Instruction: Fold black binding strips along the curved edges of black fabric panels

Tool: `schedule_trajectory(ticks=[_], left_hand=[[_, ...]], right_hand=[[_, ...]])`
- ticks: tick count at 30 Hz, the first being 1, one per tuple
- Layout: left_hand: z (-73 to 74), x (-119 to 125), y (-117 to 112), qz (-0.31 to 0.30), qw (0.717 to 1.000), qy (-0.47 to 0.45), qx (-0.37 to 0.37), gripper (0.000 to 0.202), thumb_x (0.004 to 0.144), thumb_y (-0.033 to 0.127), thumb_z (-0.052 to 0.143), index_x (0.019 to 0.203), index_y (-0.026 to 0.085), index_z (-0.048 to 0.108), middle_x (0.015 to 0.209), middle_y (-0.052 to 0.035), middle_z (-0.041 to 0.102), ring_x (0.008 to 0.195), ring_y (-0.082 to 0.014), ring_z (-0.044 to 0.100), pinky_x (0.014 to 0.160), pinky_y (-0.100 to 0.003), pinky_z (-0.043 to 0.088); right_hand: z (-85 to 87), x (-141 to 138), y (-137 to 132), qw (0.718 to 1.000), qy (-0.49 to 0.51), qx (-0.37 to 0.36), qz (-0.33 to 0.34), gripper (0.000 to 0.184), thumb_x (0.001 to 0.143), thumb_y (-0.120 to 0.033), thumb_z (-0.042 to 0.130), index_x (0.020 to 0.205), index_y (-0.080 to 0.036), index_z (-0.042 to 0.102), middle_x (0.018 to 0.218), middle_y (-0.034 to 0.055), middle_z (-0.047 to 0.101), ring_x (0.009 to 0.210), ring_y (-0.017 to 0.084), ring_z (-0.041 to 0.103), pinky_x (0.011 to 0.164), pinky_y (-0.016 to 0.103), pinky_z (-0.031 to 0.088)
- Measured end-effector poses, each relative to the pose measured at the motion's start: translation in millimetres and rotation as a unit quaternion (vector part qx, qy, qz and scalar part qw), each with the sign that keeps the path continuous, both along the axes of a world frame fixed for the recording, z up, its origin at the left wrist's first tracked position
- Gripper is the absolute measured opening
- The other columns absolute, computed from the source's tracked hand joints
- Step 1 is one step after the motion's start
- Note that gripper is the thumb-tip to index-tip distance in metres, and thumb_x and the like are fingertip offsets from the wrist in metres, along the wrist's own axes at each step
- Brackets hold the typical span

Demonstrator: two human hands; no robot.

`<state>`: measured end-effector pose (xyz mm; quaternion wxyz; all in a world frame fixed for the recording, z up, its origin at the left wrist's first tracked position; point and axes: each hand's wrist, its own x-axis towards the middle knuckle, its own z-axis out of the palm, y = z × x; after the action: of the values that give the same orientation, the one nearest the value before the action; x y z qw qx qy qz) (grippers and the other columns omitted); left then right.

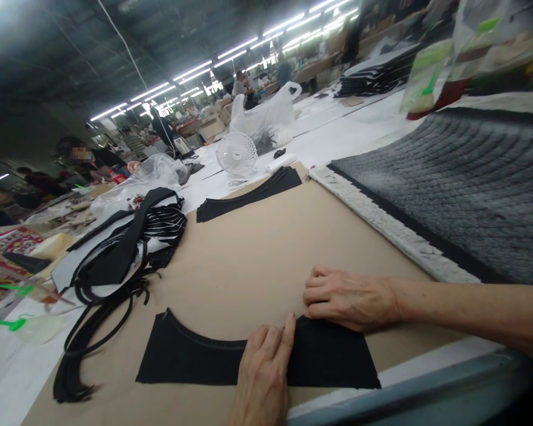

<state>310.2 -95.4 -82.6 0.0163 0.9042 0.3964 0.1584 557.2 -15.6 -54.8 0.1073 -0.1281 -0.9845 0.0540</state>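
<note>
A flat black panel (195,361) with a curved cut-out along its far edge lies before me on tan board (231,266); a narrow folded rim follows the curve. My left hand (264,370) lies over the middle of the panel, fingers stretched out, the index fingertip near the curved edge. At the right part of that edge, my right hand (349,299) is closed, with its fingers curled down against the rim; its thumb and fingertips are partly hidden. Farther back on the board lies a similar black curved panel (249,195).
Black strips (77,361) and a pile of black cut pieces (124,254) lie at left, near a bottle with a green nozzle (35,328). Behind stand a white fan (237,154) and a plastic bag (266,115). Rows of dark pieces (471,183) cover a board at right. People work farther off.
</note>
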Motion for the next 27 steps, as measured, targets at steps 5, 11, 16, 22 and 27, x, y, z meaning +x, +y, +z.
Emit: schedule_trajectory(ticks=[5,11,16,22,27], left_hand=[[-3.0,7.1,-1.8,0.021,0.999,0.027,0.005,0.059,0.084,0.002,0.041,0.141,0.019,0.040,0.090,-0.0068,0.054,0.081,-0.0208,0.049,0.073,-0.034,0.046],[-12.6,8.3,-2.0,0.049,0.997,0.014,0.051,0.058,0.086,0.001,0.039,0.137,0.027,0.046,0.088,-0.0057,0.051,0.079,-0.0196,0.049,0.071,-0.033,0.043],[-2.9,10.6,3.9,-0.010,1.000,-0.023,0.018,0.051,0.086,-0.001,0.035,0.131,0.018,0.050,0.108,-0.0101,0.055,0.095,-0.0215,0.051,0.080,-0.035,0.045],[0.9,18.7,7.1,-0.001,0.999,-0.010,-0.038,0.052,0.086,0.000,0.034,0.134,0.015,0.045,0.092,-0.0076,0.057,0.084,-0.0216,0.049,0.075,-0.035,0.043],[4.0,34.5,7.3,0.051,0.998,0.034,-0.008,0.061,0.081,-0.001,0.039,0.137,0.023,0.044,0.088,-0.0041,0.055,0.081,-0.0209,0.048,0.072,-0.035,0.038]], right_hand=[[5.2,3.1,3.2,1.000,0.001,-0.004,-0.012,0.007,0.094,-0.017,0.047,0.092,-0.018,0.054,0.088,0.0033,0.056,0.081,0.018,0.050,0.078,0.033,0.032],[7.6,10.3,7.3,0.999,-0.015,-0.013,-0.025,0.003,0.092,-0.020,0.054,0.090,-0.018,0.054,0.089,0.0026,0.056,0.083,0.018,0.050,0.078,0.033,0.032],[5.7,15.1,6.5,1.000,-0.012,-0.010,-0.027,0.005,0.093,-0.018,0.052,0.089,-0.018,0.054,0.089,0.0028,0.056,0.084,0.018,0.050,0.077,0.033,0.031],[2.2,20.0,5.5,1.000,-0.005,0.002,-0.029,0.010,0.094,-0.016,0.046,0.087,-0.019,0.054,0.088,0.0031,0.056,0.081,0.018,0.048,0.075,0.033,0.031],[0.4,24.2,4.9,1.000,-0.006,0.009,-0.030,0.015,0.095,-0.016,0.042,0.086,-0.018,0.054,0.088,0.0039,0.056,0.080,0.018,0.048,0.077,0.034,0.032]])
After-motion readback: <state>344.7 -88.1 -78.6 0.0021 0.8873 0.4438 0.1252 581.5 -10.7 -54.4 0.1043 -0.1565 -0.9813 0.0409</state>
